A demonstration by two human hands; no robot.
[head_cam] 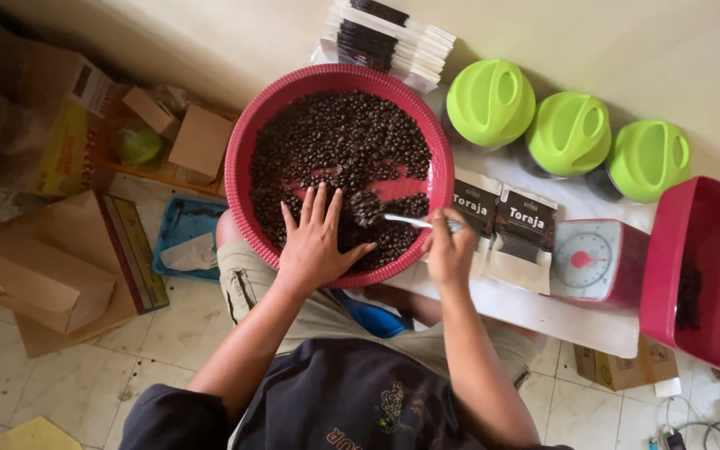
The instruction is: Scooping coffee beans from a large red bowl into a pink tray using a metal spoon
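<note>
Red plastic basin [247, 142], round, ribbed rim, holds a deep layer of dark roasted coffee beans [335, 133]; bare red bottom shows just right of its centre. Left hand [317, 242] lies flat on the beans at the basin's near side, fingers spread wide, holding nothing. Right hand [450, 250] at the basin's right rim, fingers closed on the handle of a metal spoon [381, 215]; its bowl, loaded with beans, sits inside the basin. Right of the basin: two dark pouches [506, 218] on a white surface [543, 312], then a red dial scale [597, 260]. Beyond these, three green-lidded jars [568, 133], contents probably beans.
</note>
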